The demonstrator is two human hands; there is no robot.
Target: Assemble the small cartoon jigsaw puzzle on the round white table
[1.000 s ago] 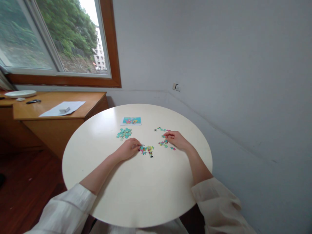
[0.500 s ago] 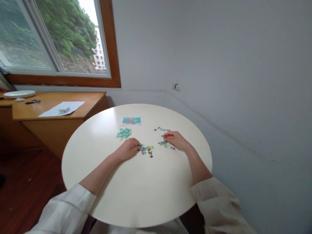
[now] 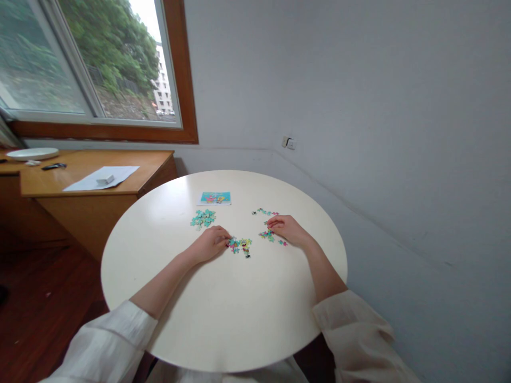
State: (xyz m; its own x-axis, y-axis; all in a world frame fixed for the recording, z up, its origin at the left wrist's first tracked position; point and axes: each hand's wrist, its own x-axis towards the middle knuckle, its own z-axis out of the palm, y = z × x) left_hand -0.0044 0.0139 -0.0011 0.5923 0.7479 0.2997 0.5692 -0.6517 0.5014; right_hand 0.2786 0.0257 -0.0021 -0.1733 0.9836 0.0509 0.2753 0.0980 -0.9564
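Note:
On the round cream table [image 3: 223, 308] lies a small joined patch of puzzle pieces [image 3: 241, 246] with pink and yellow figures. My left hand [image 3: 211, 242] rests on the table with curled fingers, fingertips touching the patch's left edge. My right hand [image 3: 288, 227] lies to the right, fingers bent and pinching among loose coloured pieces [image 3: 268, 234]; what it holds is too small to make out. A heap of teal pieces [image 3: 203, 218] sits beyond my left hand. A small picture card [image 3: 215, 198] lies farther back.
A wooden desk [image 3: 91, 186] stands at the left under the window, carrying a sheet of paper [image 3: 101, 178], a white plate [image 3: 27, 154] and a dark object. The grey wall runs close behind the table's right side, with a socket [image 3: 289, 142].
Almost nothing differs. My right hand's fingers have shifted slightly among the loose pieces; my left hand stays at the patch.

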